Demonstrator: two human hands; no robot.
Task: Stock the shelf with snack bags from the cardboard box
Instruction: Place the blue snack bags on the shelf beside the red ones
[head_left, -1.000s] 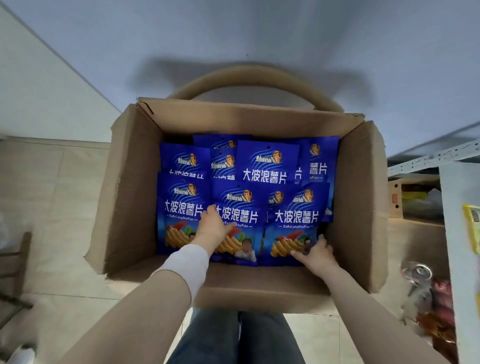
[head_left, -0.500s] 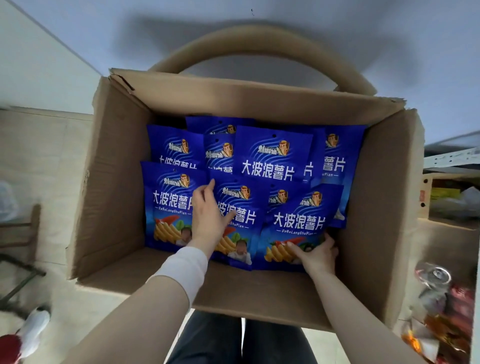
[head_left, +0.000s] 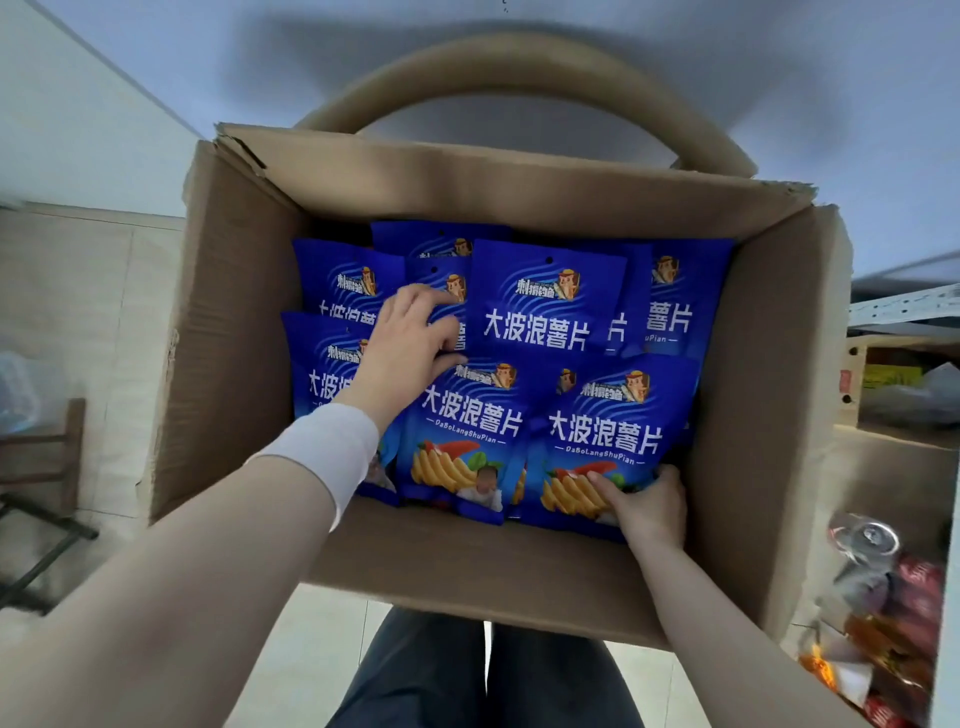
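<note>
— Which step is this?
— Picking up. The bags lie overlapping in the box; the shelf is off to the right.
— And the hands?
— Right hand pinches the front right bag by its lower corner. Left hand lies curled over the left bags; whether it grips one, I cannot tell.
— Next?
— Probably lift that bag clear, then carry it to the shelf.

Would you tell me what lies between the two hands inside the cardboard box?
In the head view, the front middle bag and the front right bag, gripped by the right hand, lie between it and the left hand.
</note>
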